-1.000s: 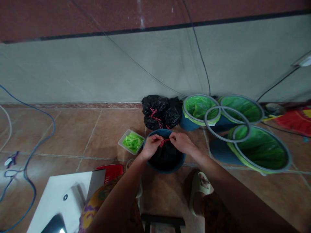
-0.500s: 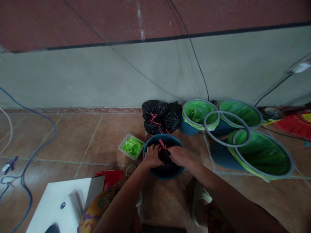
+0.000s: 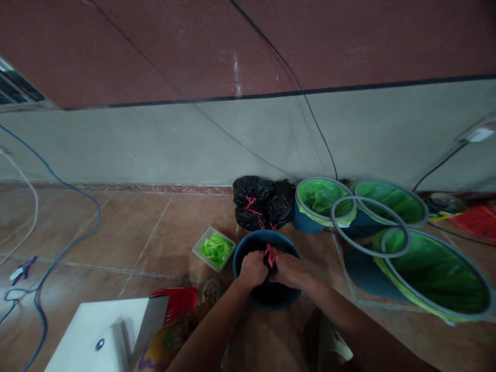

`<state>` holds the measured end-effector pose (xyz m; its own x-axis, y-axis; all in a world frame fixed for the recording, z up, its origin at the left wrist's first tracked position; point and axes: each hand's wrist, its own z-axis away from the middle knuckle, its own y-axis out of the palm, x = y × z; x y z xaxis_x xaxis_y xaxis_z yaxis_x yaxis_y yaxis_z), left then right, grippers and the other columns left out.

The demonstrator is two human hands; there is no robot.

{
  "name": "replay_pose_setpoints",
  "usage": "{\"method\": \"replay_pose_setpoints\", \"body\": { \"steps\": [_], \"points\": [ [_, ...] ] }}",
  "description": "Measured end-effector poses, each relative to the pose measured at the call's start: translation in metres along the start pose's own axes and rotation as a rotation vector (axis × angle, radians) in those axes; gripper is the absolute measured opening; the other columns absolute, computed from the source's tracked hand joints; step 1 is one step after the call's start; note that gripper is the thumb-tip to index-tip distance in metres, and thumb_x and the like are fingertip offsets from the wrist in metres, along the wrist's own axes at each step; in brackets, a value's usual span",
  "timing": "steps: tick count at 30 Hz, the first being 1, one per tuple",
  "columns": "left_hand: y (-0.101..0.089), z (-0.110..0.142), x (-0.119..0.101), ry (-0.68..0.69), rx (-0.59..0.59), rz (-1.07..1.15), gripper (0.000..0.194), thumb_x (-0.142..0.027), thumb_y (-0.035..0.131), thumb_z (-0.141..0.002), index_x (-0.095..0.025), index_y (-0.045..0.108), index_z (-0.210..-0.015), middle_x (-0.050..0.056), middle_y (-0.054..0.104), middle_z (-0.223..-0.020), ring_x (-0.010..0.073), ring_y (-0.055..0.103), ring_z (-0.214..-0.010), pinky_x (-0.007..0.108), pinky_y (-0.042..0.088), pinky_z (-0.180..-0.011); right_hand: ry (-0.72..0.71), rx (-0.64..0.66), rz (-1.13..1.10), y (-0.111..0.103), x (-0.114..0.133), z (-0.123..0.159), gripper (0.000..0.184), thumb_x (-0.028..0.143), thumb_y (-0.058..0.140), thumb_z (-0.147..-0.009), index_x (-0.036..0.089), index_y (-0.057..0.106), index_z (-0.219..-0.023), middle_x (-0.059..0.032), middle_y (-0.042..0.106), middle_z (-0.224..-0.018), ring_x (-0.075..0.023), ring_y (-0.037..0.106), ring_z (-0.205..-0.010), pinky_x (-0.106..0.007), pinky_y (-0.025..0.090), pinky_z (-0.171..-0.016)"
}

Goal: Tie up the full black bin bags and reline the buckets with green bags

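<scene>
Over a blue trash bin (image 3: 267, 234) on the floor, both my hands hold the gathered top of a black trash bag (image 3: 271, 267). My left hand (image 3: 252, 269) is closed on its left side, and my right hand (image 3: 290, 268) grips it from the right. A pink drawstring (image 3: 270, 253) sticks up between them. Fingertips are partly hidden, and the lower bag is lost in the dark bin. Behind the bin, tied black bags (image 3: 253, 192) with pink strings lie by the wall. A clear tray (image 3: 199, 251) of bright green plastic sits to the left.
Three bins with green liners, the nearest one (image 3: 437, 268) tilted, stand at the right. A loose grey ring (image 3: 336, 227) rests across them. At lower left are a white box-like appliance (image 3: 104, 315), a red basket (image 3: 182, 299) and a blue cable (image 3: 65, 248).
My hands have drawn together from the bag's sides onto its neck, bunching it under the pink drawstring. The view has tilted up slightly, so things sit lower in it.
</scene>
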<state>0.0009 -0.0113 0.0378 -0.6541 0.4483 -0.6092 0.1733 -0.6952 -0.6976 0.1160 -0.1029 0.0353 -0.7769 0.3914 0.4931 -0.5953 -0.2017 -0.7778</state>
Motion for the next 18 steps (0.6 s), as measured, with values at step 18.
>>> {"method": "replay_pose_setpoints", "body": {
  "steps": [18],
  "points": [
    [-0.089, 0.022, -0.054, 0.425, -0.457, 0.645, 0.026, -0.021, 0.064, -0.082, -0.019, 0.070, -0.107, 0.007, 0.070, -0.104, 0.0207, 0.065, -0.090, 0.031, 0.053, -0.083, -0.234, -0.428, -0.162, -0.111, 0.045, 0.001, 0.033, 0.013, 0.045, -0.084, 0.019, 0.072, -0.100, -0.0094, 0.074, -0.096, -0.0252, 0.067, -0.092, -0.038, 0.051, -0.088]
  ]
}}
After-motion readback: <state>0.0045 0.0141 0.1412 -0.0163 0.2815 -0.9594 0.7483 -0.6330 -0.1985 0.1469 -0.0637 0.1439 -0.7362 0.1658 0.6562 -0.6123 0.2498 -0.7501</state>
